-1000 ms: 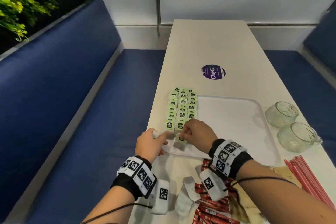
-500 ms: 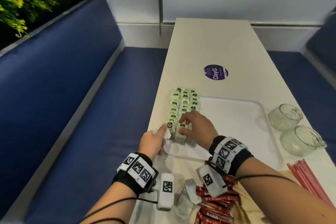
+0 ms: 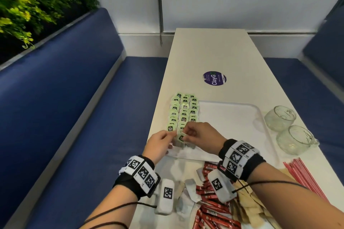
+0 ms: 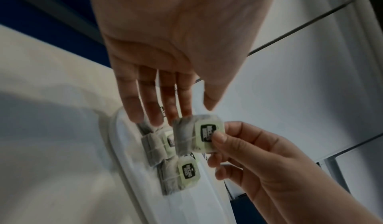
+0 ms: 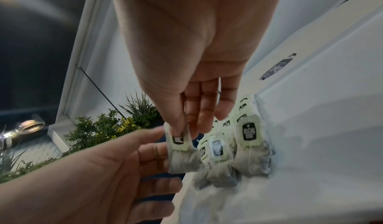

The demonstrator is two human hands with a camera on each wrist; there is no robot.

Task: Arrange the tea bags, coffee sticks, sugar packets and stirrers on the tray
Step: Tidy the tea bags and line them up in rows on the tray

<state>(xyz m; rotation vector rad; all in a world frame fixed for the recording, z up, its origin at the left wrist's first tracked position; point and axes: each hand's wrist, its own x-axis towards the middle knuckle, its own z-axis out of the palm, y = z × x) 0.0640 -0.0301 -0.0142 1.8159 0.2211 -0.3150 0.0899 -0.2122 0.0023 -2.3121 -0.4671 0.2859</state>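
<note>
A white tray [image 3: 232, 126] lies on the table with three rows of green-tagged tea bags [image 3: 183, 111] along its left edge. Just above the near end of the rows, one tea bag [image 3: 181, 136] [image 4: 199, 135] [image 5: 182, 153] hangs between both hands. My right hand [image 3: 184, 133] [image 4: 215, 145] [image 5: 184, 129] pinches it by its green tag. My left hand [image 3: 172, 134] [image 4: 194, 111] [image 5: 157, 142] has straight fingers touching the bag's far side, with the thumb just clear of it. Red coffee sticks [image 3: 210, 201], brown sugar packets [image 3: 249, 208] and red stirrers [image 3: 305, 178] lie near me.
Two glass cups [image 3: 280, 118] [image 3: 296, 140] stand right of the tray. A few loose white tea bags [image 3: 189, 189] lie between my wrists. A purple sticker [image 3: 214, 78] marks the table beyond the tray. Blue benches flank the table, with plants at the far left.
My left hand brought a tea bag from the tray's near left corner toward the right hand. The right hand left the rows and now pinches that bag by its tag.
</note>
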